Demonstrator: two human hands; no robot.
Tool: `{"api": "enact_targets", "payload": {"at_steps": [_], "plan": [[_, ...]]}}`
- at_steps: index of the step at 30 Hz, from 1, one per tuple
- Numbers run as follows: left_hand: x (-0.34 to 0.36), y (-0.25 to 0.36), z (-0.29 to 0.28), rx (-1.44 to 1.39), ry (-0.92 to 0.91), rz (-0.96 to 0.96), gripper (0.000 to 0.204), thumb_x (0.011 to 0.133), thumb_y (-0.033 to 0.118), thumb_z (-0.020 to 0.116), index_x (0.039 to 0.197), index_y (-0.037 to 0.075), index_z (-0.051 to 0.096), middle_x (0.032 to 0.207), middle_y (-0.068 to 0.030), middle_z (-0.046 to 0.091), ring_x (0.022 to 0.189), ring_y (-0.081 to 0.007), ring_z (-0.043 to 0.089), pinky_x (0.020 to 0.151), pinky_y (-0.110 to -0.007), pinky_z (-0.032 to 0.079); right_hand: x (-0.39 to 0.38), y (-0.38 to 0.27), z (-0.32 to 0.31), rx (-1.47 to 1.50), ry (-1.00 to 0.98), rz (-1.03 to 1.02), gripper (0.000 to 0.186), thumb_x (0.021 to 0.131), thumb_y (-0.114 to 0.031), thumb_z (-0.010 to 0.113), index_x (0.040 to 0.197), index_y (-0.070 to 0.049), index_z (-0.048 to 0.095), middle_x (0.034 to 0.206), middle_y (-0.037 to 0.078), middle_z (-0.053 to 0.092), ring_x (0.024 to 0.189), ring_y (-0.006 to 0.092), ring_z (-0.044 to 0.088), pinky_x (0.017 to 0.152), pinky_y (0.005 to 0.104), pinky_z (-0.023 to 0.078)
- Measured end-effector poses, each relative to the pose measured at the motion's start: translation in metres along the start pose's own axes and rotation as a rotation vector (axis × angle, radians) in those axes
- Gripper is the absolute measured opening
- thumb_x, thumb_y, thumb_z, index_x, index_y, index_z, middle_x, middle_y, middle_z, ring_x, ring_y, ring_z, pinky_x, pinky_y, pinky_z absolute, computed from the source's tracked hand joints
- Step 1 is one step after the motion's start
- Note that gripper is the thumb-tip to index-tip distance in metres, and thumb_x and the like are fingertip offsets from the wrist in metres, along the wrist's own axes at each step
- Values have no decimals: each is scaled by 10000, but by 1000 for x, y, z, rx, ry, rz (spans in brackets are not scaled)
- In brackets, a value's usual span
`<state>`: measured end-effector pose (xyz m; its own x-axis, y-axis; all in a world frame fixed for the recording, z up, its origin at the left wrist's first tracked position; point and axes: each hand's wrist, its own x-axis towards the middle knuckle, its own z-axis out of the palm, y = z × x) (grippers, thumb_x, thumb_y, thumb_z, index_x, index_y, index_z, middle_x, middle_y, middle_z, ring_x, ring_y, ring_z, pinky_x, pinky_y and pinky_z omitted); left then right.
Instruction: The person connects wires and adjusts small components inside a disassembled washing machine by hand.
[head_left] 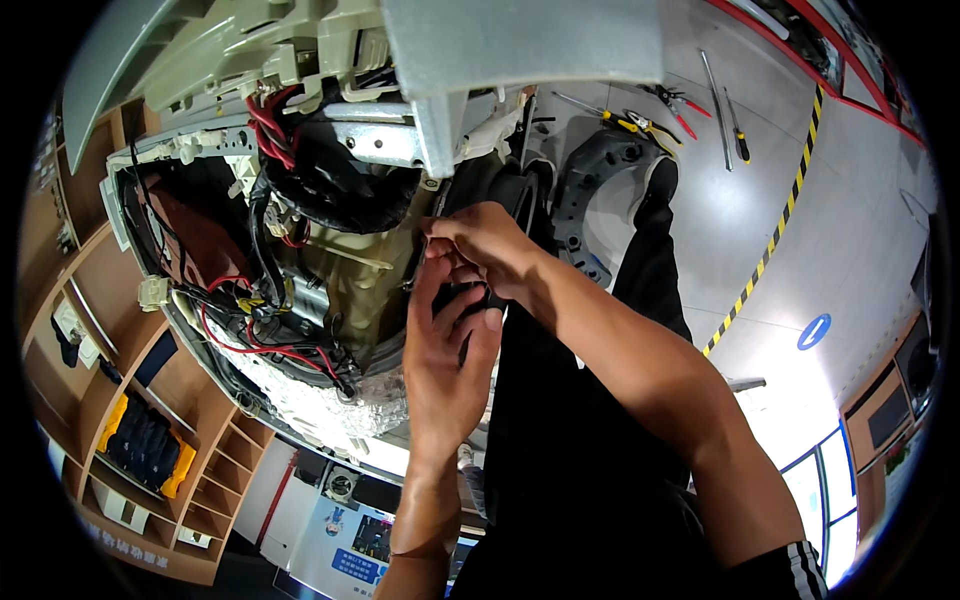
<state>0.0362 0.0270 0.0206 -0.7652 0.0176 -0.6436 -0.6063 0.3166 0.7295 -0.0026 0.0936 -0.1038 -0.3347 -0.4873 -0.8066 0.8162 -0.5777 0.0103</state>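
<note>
Both hands work at the edge of an opened appliance (pixel 340 240) that looks like a washing machine, its wires and inner parts exposed. My right hand (pixel 490 245) is closed in a pinch by the pale inner wall; whatever lies between its fingertips is too small to make out. Just below it, my left hand (pixel 447 345) has its palm turned up and its fingers stretched apart, the fingertips close to the right hand's. A thick black-wrapped wire bundle (pixel 345 190) and red wires (pixel 272 130) run inside the appliance, left of the hands.
On the grey floor lie a dark curved block (pixel 590 195), red-handled pliers (pixel 682 108), yellow-handled pliers (pixel 650 128), a screwdriver (pixel 738 135) and a long metal rod (pixel 716 110). A grey panel (pixel 525 40) juts above the hands. Wooden shelves (pixel 200 440) stand at left.
</note>
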Motion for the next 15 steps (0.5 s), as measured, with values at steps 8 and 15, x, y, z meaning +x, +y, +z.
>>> {"api": "enact_targets", "payload": {"at_steps": [8,15], "plan": [[16,40,-31,1186,-7,424,258,778,73,647,1005,-32,582,1023,-171,592,900,-319,593,732,-351,495,-1,4,7,-76,71,-17,201,873,-207,573,812,-16,583,689,30,564,581,123,561,589,277,530],[30,47,-23,1335,-119,332,378,808,114,617,1138,-30,503,1028,-220,567,930,-388,553,776,-417,458,2,4,2,-61,22,-31,229,912,-206,498,804,-21,580,638,-2,512,501,89,446,472,236,429]]}}
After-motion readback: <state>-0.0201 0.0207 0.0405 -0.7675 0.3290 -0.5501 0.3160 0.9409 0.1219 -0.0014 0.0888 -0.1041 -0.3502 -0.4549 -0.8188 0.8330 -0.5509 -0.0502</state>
